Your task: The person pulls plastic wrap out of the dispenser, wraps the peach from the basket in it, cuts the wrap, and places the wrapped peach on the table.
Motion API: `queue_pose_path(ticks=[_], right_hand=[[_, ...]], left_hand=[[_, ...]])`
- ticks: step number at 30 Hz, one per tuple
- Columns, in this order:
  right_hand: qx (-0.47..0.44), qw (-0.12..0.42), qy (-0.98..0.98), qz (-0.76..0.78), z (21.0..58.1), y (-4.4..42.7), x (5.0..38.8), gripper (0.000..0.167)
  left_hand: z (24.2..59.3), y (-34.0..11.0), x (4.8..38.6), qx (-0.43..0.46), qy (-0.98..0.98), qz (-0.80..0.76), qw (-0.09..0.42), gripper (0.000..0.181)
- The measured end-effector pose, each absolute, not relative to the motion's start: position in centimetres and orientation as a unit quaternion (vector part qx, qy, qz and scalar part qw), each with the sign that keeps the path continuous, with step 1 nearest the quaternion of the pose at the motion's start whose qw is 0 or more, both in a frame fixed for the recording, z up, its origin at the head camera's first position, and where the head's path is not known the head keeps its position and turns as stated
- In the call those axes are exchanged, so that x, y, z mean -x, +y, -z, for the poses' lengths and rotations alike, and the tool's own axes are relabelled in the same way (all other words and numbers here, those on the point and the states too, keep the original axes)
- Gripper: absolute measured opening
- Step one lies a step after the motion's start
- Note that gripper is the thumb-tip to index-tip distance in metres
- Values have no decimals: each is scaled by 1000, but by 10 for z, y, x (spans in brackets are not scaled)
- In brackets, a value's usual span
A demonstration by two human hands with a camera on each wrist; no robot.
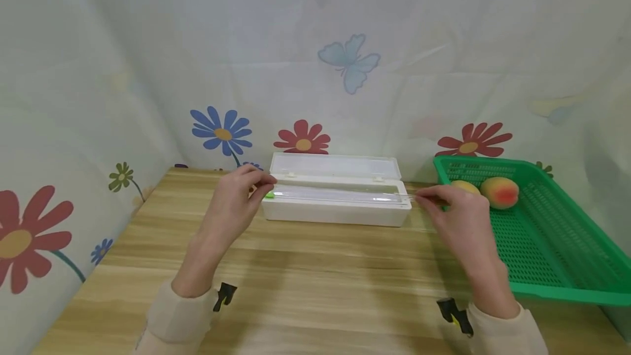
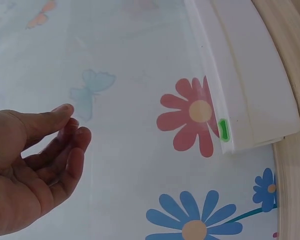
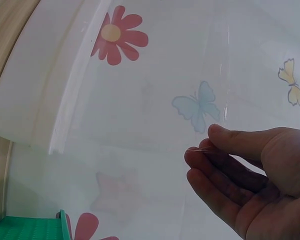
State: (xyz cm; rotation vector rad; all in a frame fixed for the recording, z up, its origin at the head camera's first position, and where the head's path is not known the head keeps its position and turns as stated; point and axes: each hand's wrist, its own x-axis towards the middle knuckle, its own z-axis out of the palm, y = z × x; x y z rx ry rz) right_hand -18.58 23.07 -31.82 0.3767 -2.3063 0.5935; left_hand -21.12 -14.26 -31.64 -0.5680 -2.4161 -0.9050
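The left hand (image 1: 235, 199) pinches a clear film (image 1: 340, 195) at thumb and fingertips, nearly closed, at the white box's (image 1: 335, 213) 9 o'clock. The right hand (image 1: 459, 217) pinches it just as narrowly at 3 o'clock. The film spans between them over the box, whose lid (image 1: 335, 166) stands raised at 12. A green basket (image 1: 567, 292) lies at 4 o'clock.

A green basket (image 1: 567, 293) is sitting at the head view's right, two fruits (image 1: 500, 193) lying in its upper left corner. A wood-grained bench (image 1: 325, 284) is spreading across the lower frame. Behind, white cloth (image 1: 246, 26) is hanging, a pale blue butterfly (image 1: 355, 64) showing at upper centre.
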Motion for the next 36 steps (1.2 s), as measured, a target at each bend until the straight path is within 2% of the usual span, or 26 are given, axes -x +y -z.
queue_pose_path(ticks=[21,36], right_hand=[[-153,351,-895,-231,308,236,171,18],[-170,365,-886,-229,301,235,161,20]], left_hand=[[303,-141,195,212,-886,331,247,15],[299,-144,188,219,-877,331,270,16]])
